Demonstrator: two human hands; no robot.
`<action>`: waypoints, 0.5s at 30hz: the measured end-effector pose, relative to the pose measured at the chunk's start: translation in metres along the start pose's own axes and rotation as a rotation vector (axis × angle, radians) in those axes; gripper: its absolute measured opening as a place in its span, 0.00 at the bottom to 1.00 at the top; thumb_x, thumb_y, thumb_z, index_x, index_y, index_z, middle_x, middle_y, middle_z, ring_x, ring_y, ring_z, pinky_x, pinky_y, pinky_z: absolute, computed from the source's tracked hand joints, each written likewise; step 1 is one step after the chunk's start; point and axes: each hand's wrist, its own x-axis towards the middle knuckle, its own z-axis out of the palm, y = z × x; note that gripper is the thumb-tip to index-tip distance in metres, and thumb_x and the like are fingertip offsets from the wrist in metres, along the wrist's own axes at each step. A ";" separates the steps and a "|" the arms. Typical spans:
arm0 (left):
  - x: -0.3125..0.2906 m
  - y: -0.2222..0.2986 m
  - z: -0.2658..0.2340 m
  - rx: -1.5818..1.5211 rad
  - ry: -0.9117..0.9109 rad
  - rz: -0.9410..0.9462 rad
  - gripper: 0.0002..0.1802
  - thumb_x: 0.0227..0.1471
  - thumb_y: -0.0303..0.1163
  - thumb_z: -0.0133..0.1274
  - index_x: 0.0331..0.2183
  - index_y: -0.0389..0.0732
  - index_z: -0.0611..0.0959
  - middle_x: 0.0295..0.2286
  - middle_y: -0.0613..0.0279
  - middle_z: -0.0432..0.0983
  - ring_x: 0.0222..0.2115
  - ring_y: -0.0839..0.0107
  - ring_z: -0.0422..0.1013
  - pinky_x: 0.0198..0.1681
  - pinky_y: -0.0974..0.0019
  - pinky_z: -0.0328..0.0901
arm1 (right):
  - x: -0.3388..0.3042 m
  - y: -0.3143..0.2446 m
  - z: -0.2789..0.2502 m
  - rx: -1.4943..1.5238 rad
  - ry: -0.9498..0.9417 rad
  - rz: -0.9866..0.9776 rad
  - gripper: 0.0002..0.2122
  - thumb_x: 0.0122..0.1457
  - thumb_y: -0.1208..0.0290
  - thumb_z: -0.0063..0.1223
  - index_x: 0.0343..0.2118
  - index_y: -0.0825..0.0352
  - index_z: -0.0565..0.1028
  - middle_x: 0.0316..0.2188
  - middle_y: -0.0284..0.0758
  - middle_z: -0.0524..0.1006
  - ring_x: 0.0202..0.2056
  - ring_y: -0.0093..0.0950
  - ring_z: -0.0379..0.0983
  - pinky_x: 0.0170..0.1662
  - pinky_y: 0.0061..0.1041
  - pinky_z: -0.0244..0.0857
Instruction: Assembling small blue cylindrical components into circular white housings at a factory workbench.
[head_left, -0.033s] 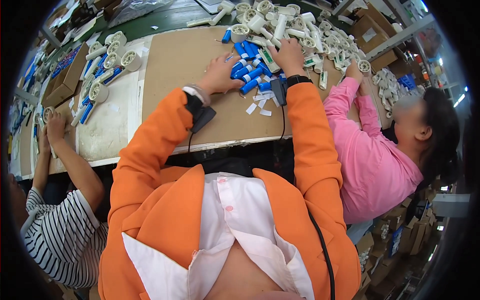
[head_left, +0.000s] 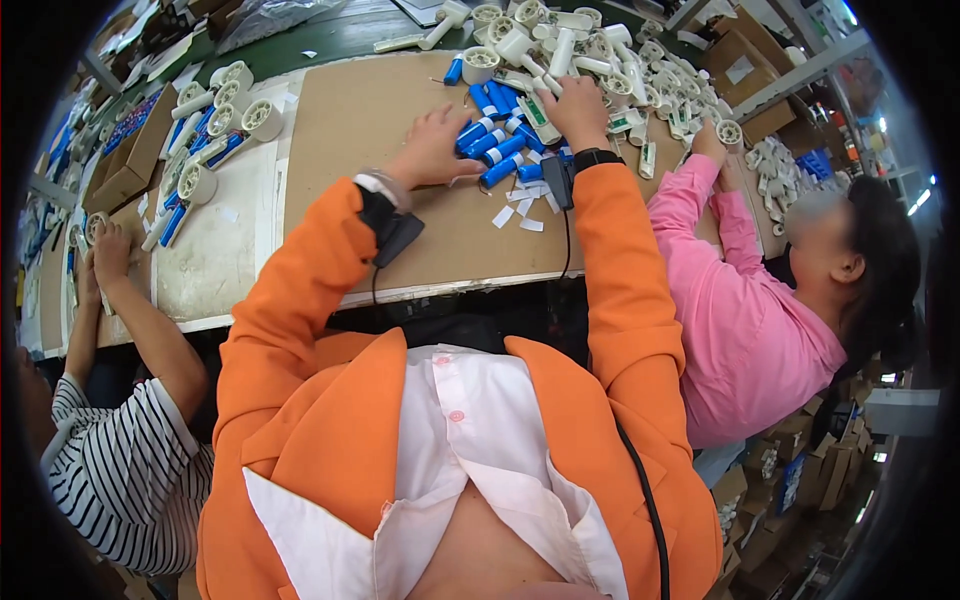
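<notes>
Glossy blue cylinders [head_left: 501, 149] lay, likely for reach, by the splayed left hand [head_left: 430, 150]; whether the right hand [head_left: 579, 112] gripped was unclear.

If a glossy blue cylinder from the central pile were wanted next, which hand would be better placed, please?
Probably the left hand, spread open beside the blue cylinders; the right hand seems occupied at a long white plastic piece with a green strip.
</notes>
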 end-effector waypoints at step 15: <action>-0.033 -0.025 0.023 -0.010 0.019 0.081 0.41 0.47 0.33 0.56 0.59 0.42 0.57 0.58 0.39 0.50 0.59 0.42 0.47 0.61 0.47 0.44 | -0.019 -0.013 -0.040 0.906 0.100 0.212 0.08 0.57 0.67 0.55 0.32 0.68 0.76 0.22 0.31 0.77 0.25 0.18 0.73 0.28 0.18 0.65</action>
